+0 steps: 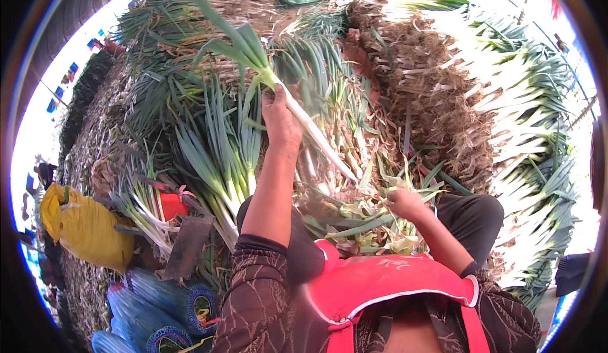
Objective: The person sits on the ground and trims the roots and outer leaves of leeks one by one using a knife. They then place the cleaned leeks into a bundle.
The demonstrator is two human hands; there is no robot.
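Observation:
My left hand (pixel 282 120) grips a leek (pixel 316 127) around its shank, just below the spread green leaves. The leek slants, its leaves up to the left and its clean white root end down to the right. Lower and to the right, my right hand (pixel 406 203) is curled around pale stripped leaf pieces (pixel 398 181), apart from the leek. Beneath both hands lies a heap of peeled leek leaves (pixel 365 224), partly between my knees. Several leeks with green tops (pixel 228 163) lean beside my left forearm.
A long stack of leeks (pixel 513 129), roots inward, runs along the right. More leeks (pixel 180 49) lie piled at the far left. On the left are a yellow sack (pixel 92 232), a red object (pixel 173 205), a brown flat piece (pixel 187 247) and rolled blue plastic (pixel 147 308).

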